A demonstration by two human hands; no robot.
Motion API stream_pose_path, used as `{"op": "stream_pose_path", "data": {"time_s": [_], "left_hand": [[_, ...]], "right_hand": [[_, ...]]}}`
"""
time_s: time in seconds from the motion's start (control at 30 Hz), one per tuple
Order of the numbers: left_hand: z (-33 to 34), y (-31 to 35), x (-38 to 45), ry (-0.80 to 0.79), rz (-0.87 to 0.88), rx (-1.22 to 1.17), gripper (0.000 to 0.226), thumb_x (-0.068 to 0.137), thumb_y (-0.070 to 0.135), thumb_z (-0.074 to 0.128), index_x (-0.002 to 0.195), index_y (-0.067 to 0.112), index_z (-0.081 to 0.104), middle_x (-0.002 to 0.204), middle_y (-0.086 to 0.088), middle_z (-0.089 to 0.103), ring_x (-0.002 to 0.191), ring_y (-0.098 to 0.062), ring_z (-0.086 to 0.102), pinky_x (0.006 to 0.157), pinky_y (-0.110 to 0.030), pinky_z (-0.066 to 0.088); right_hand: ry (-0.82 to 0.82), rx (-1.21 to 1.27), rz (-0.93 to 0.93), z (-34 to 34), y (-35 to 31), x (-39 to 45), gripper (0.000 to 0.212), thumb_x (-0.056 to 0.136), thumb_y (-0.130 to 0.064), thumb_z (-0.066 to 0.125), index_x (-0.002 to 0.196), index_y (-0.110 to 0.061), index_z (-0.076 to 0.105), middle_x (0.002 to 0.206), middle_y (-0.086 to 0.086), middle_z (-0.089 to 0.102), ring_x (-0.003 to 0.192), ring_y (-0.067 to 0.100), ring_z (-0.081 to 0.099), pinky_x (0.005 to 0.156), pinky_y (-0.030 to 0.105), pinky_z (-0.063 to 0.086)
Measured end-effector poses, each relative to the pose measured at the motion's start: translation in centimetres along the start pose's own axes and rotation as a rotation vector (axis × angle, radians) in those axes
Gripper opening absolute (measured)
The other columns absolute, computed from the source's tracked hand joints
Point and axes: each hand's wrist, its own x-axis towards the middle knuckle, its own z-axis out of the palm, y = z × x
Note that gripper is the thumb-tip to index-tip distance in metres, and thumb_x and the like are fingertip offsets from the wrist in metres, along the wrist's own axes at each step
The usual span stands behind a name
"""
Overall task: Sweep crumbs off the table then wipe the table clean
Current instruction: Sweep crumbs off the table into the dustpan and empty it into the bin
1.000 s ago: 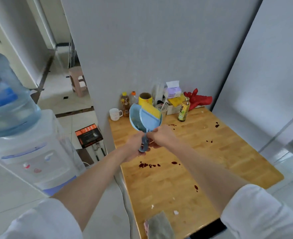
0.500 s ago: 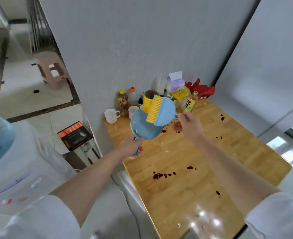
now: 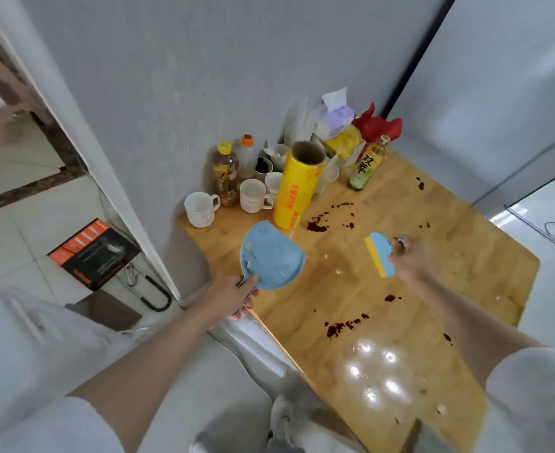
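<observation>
the blue dustpan (image 3: pixel 271 256) hangs over the left edge of the wooden tabletop (image 3: pixel 465 256), its open mouth tilted toward the middle of the tabletop. the left hand (image 3: pixel 228 297) grips its handle, fingers curled round it. to the right of the dustpan, well apart from it, the small blue hand brush (image 3: pixel 380 255) with yellow bristles sits low over the wood; whether the bristles touch the surface cannot be told. the right hand (image 3: pixel 410 259) holds the brush by its handle, fingers wrapped round it.

between the dustpan and the brush lie a few pale crumbs (image 3: pixel 338 271). dark red spill spots (image 3: pixel 317 225) mark the wood just beyond the dustpan, and another cluster (image 3: pixel 341 326) lies nearer the person than the dustpan. more pale bits lie at the near end of the tabletop.

behind the dustpan stands a yellow roll of cling film (image 3: pixel 297 188), upright. left of the roll are white mugs (image 3: pixel 201 209) and two drink bottles (image 3: pixel 225 173). right of it stands a green-labelled bottle (image 3: pixel 366 165), with a tissue pack (image 3: pixel 336 116) and red gloves (image 3: pixel 377 124) against the wall.
</observation>
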Motion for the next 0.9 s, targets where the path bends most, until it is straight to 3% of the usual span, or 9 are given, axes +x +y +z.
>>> {"op": "stream_pose_path", "data": {"time_s": [0.17, 0.3, 0.37, 0.53, 0.63, 0.73, 0.9], "left_hand": [[-3.2, -3.6, 2.8, 0.078, -0.012, 0.019, 0.041, 0.098, 0.047, 0.055, 0.085, 0.009, 0.063, 0.06, 0.0, 0.061, 0.046, -0.014, 0.052, 0.045, -0.023, 0.043], [-5.8, -7.2, 2.1, 0.103, -0.053, 0.068, 0.04, 0.1, 0.04, 0.056, 0.078, 0.008, 0.06, 0.047, 0.002, 0.055, 0.038, -0.013, 0.047, 0.044, -0.024, 0.041], [-7.0, -9.2, 1.6, 0.119, -0.107, 0.067, 0.041, 0.099, 0.041, 0.057, 0.081, 0.004, 0.063, 0.051, -0.001, 0.057, 0.039, -0.015, 0.051, 0.043, -0.023, 0.042], [-8.7, -12.6, 0.6, 0.105, -0.174, 0.068, 0.044, 0.097, 0.044, 0.059, 0.086, 0.002, 0.066, 0.061, -0.005, 0.061, 0.046, -0.018, 0.057, 0.046, -0.025, 0.046], [-9.5, -13.8, 0.4, 0.058, -0.18, 0.141, 0.044, 0.1, 0.043, 0.054, 0.092, 0.002, 0.067, 0.069, -0.006, 0.063, 0.044, -0.015, 0.057, 0.045, -0.023, 0.047], [-9.8, -15.0, 0.6, 0.019, -0.199, 0.173, 0.043, 0.101, 0.044, 0.051, 0.095, 0.005, 0.066, 0.075, -0.006, 0.066, 0.046, -0.014, 0.06, 0.048, -0.024, 0.051], [-9.0, -16.0, 1.3, -0.049, -0.23, 0.176, 0.041, 0.102, 0.042, 0.05, 0.092, 0.005, 0.064, 0.067, -0.004, 0.059, 0.043, -0.013, 0.051, 0.044, -0.024, 0.045]], "right_hand": [[-0.021, -0.102, -0.026, 6.7, -1.0, 2.5, 0.03, 0.104, -0.017, 0.042, 0.108, 0.003, 0.065, 0.093, 0.022, 0.068, 0.083, 0.038, 0.062, 0.069, 0.038, 0.046], [-0.05, -0.181, -0.144, 10.8, -4.8, 0.3, 0.03, 0.106, -0.019, 0.04, 0.101, 0.0, 0.063, 0.084, 0.015, 0.064, 0.061, 0.025, 0.051, 0.054, 0.029, 0.032], [-0.058, -0.206, -0.209, 12.4, -6.5, -1.2, 0.031, 0.106, -0.02, 0.041, 0.097, 0.0, 0.063, 0.078, 0.013, 0.063, 0.054, 0.017, 0.047, 0.045, 0.026, 0.026], [-0.103, -0.244, -0.341, 13.2, -7.5, -2.3, 0.032, 0.106, -0.025, 0.043, 0.101, -0.003, 0.066, 0.083, 0.017, 0.072, 0.068, 0.029, 0.063, 0.053, 0.032, 0.043], [-0.069, -0.228, -0.301, 11.5, -7.4, -0.8, 0.032, 0.105, -0.025, 0.045, 0.111, -0.003, 0.068, 0.086, 0.019, 0.072, 0.071, 0.032, 0.064, 0.058, 0.031, 0.041], [-0.095, -0.24, -0.263, 11.3, -7.5, 0.5, 0.032, 0.103, -0.023, 0.05, 0.12, -0.003, 0.068, 0.101, 0.023, 0.073, 0.089, 0.038, 0.067, 0.065, 0.03, 0.037], [-0.27, -0.215, -0.427, 14.0, -10.1, -3.7, 0.026, 0.104, -0.02, 0.049, 0.117, -0.009, 0.068, 0.092, 0.015, 0.073, 0.071, 0.025, 0.063, 0.056, 0.03, 0.042]]}}
